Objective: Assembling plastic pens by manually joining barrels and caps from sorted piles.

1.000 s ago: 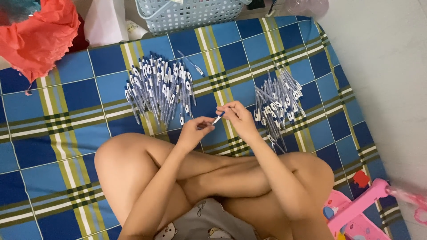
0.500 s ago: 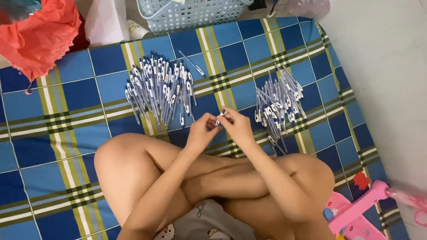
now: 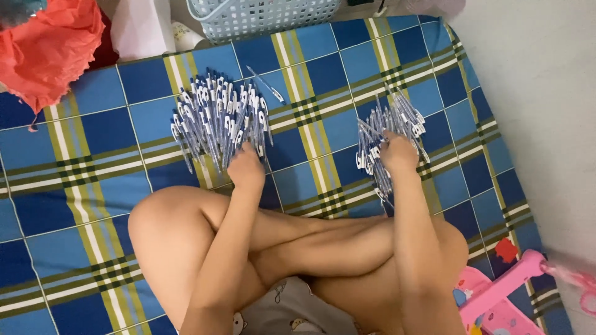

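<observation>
A: Big picture first: a blue, yellow and green checked mat (image 3: 347, 74) fills the floor, and a person sits cross-legged on it, both arms stretched forward over the knees.

B: And those arms split wide. The left hand (image 3: 246, 169) lands on the near edge of the larger pile of pens (image 3: 217, 118), knuckles up, fingers curled down into the blue-and-clear barrels. Whether it grips one I cannot tell; the fingertips are buried.

A: Over on the other side, the right hand (image 3: 398, 152) sits on top of the smaller pile of pens (image 3: 388, 146), fingers bent among them. Same story there: closed around a pen or just pressing, the view does not show.

B: The two piles lie well apart, one before each knee. One stray pen (image 3: 266, 85) lies alone just beyond the larger pile.

A: Containers now. A pale blue lattice basket (image 3: 267, 18) stands at the mat's far edge; its contents are out of view.

B: Red cloth (image 3: 53, 46) bunches at the far left corner, and a pink plastic toy (image 3: 496, 298) sits by the right knee.
</observation>
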